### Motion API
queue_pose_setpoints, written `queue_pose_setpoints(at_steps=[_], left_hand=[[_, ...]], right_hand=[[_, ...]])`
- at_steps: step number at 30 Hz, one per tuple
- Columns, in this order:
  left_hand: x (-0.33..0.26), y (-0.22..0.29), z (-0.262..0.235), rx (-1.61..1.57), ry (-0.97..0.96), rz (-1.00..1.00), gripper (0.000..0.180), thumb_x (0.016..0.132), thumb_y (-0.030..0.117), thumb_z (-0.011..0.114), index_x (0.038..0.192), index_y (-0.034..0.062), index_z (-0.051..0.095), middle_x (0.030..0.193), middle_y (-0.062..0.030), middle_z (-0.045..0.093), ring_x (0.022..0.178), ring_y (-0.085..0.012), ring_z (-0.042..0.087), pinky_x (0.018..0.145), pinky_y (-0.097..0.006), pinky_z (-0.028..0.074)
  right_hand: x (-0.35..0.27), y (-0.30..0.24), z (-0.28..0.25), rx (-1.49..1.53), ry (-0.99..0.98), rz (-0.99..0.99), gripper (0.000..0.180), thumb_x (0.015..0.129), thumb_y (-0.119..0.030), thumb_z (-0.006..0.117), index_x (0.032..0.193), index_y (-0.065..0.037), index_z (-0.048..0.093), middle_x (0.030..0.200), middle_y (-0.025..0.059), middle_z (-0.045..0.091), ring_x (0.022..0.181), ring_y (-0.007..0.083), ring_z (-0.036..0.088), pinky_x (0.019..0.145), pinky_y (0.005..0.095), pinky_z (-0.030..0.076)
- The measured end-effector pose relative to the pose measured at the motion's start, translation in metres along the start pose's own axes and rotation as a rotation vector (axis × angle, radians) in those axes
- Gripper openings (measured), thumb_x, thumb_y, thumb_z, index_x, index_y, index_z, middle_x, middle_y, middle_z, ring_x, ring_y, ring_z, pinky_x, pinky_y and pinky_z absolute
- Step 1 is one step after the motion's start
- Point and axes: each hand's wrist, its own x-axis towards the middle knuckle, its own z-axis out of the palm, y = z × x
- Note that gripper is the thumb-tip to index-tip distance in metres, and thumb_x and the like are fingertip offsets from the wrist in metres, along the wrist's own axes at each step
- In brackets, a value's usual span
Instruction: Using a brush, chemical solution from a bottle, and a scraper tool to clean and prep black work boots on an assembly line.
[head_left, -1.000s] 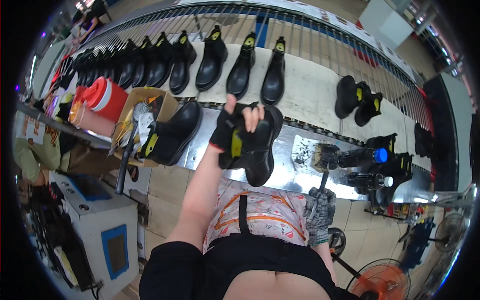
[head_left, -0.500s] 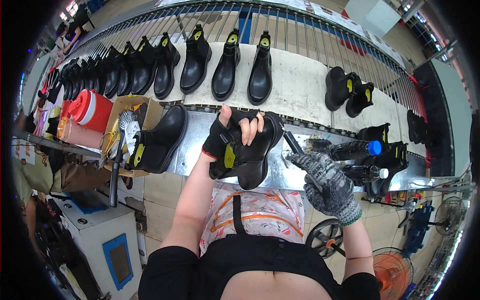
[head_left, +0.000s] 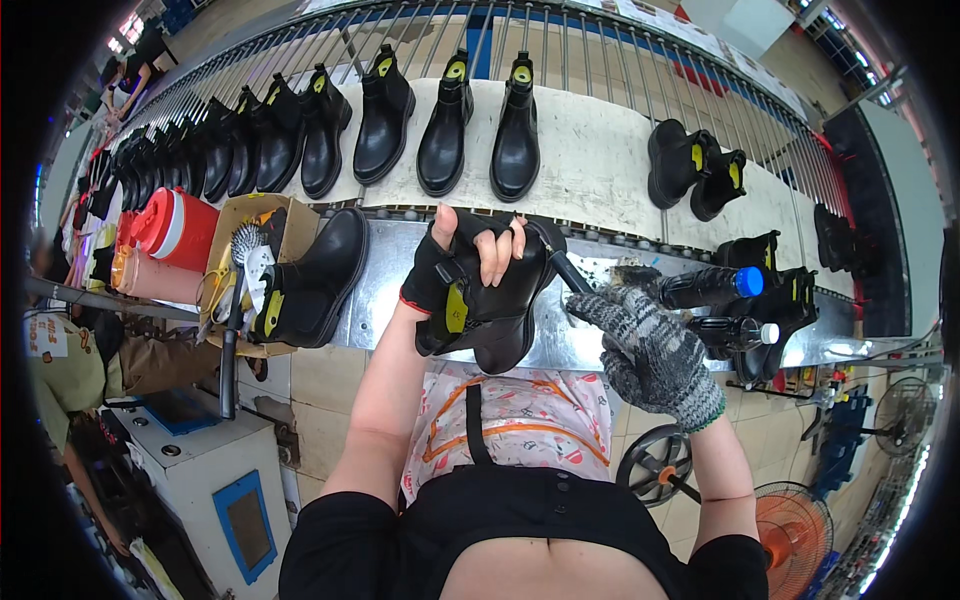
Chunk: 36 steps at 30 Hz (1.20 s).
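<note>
My left hand [head_left: 478, 250], in a black fingerless glove with red trim, is closed around a black ankle boot [head_left: 503, 325]. The boot is tilted above the metal bench, its yellow lining showing by my wrist. In a grey knitted glove, my right hand [head_left: 655, 345] grips a slim tool with a black handle [head_left: 570, 272]. The tool's thin tip is at the edge of the boot's sole near the toe; its exact kind is too small to make out. Another black boot [head_left: 318, 275] leans on a cardboard box to the left.
Beyond the metal bench [head_left: 385, 290], a white conveyor belt [head_left: 600, 150] carries a row of black boots. Right of my hand lie a dark bottle with a blue cap [head_left: 705, 287] and one with a white cap [head_left: 735, 332]. A red jug [head_left: 185, 228] stands left.
My right hand has shifted slightly left and up, bringing the tool's tip closer over the boot's sole edge. The boot stays in my left hand with little movement.
</note>
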Motion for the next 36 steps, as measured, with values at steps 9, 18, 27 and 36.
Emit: queue_pose_setpoints(at_steps=[9,18,27,36], left_hand=[[0.001,-0.004,-0.004,0.014,0.039,-0.011,0.08,0.093,0.06,0.006,0.043,0.009,0.043,0.049,-0.002,0.044,0.081,-0.0204,0.045,0.103,-0.036,0.021],[0.002,0.004,-0.035,-0.04,0.088,0.051,0.077,0.093,0.061,0.012,0.046,0.0076,0.043,0.052,-0.0055,0.042,0.081,-0.021,0.042,0.089,-0.03,0.03],[-0.008,0.006,-0.066,-0.195,0.282,0.102,0.078,0.091,0.064,0.013,0.045,0.008,0.042,0.052,-0.0054,0.043,0.077,-0.0209,0.04,0.087,-0.03,0.031],[-0.015,0.004,-0.09,-0.25,0.29,0.171,0.077,0.091,0.064,0.013,0.049,0.009,0.046,0.054,-0.0042,0.044,0.081,-0.0213,0.043,0.095,-0.033,0.029]], right_hand=[[0.011,0.011,-0.012,0.135,0.072,-0.056,0.047,0.072,-0.017,0.063,0.119,-0.016,0.058,0.106,0.0098,0.062,0.095,0.0278,0.06,0.083,0.0368,0.048],[0.033,0.016,0.021,0.283,0.172,-0.118,0.062,0.09,-0.054,0.028,0.105,-0.007,0.064,0.092,0.0104,0.066,0.079,0.0261,0.062,0.077,0.036,0.046],[0.046,0.027,0.074,0.367,0.179,-0.066,0.079,0.087,-0.068,0.018,0.107,-0.007,0.063,0.101,0.0135,0.063,0.093,0.029,0.062,0.082,0.0365,0.048],[0.045,0.033,0.098,0.58,0.154,-0.111,0.038,0.083,-0.027,0.047,0.113,-0.007,0.06,0.108,0.0136,0.061,0.103,0.0313,0.057,0.089,0.0388,0.044]])
